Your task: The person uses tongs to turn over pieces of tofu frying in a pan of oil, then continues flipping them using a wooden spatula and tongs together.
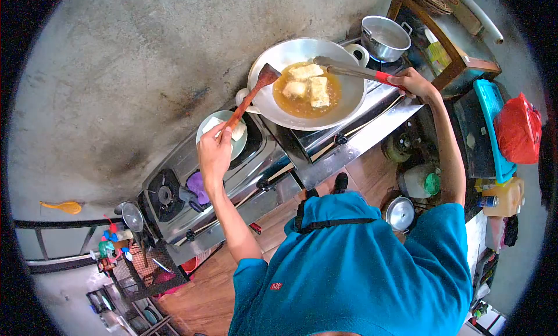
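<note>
My left hand [215, 153] is closed around the handle of a wooden spatula [247, 102], its flat end over the left rim of a large wok [354, 98]. With my right hand [414, 83] I grip metal tongs [354, 71] by their red handle, the tips inside the wok beside the food. Several pale golden tofu blocks [319, 92] lie in bubbling brown oil [302, 110] at the wok's middle. Below my left hand, a light green plate [237, 149] holds more white pieces, partly hidden by that hand.
A lidless aluminium pot [386, 40] stands on a burner at the right, its flame showing blue. The steel stove [276, 153] runs along the wall, with an unused burner [165, 193] and purple cloth [198, 188] at left. A red bag [518, 130] sits on a turquoise-lidded box at right.
</note>
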`<state>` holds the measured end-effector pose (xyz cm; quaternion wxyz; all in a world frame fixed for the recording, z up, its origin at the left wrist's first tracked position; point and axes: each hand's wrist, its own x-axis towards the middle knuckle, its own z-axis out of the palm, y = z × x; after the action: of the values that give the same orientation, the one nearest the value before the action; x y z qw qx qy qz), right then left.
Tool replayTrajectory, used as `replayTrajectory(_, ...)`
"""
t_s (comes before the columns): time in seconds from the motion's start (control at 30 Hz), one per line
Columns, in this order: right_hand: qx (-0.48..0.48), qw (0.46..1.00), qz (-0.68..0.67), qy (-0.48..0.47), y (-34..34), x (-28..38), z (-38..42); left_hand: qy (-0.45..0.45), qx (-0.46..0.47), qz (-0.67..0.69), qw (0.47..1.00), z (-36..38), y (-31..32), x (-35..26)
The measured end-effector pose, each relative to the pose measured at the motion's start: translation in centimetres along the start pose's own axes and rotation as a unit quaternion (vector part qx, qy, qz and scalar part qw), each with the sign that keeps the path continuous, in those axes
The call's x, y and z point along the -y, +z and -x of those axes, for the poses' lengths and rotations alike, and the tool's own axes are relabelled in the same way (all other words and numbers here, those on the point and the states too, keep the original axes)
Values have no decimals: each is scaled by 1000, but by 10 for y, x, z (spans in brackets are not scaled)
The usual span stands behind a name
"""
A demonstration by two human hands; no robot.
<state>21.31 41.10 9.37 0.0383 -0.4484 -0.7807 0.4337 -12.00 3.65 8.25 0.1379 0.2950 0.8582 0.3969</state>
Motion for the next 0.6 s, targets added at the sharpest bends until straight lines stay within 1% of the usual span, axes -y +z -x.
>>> replayTrajectory(0.03,2,1000,0,2,2,1,4,0,-7,-7,1000,1,0,-1)
replayTrajectory(0.1,8,999,45,12,5,11,14,-1,-12,-14,1000,3,1,1)
replayTrajectory(0.13,24,996,81,31,5,18,17,18,-17,-18,1000,2,2,4)
replayTrajectory(0.17,23,996,80,34,6,15,16,36,-22,-21,999,3,3,5)
replayTrajectory(0.23,37,995,86,24,10,7,10,29,-20,-11,999,3,4,4)
replayTrajectory(0.37,53,996,71,1,16,-3,10,7,-12,22,1000,2,6,13)
replayTrajectory(0.47,63,997,42,22,17,-9,11,-17,-5,4,1000,6,3,6)
replayTrajectory(0.6,73,997,10,14,9,-13,14,-6,-10,-2,1000,6,3,9)
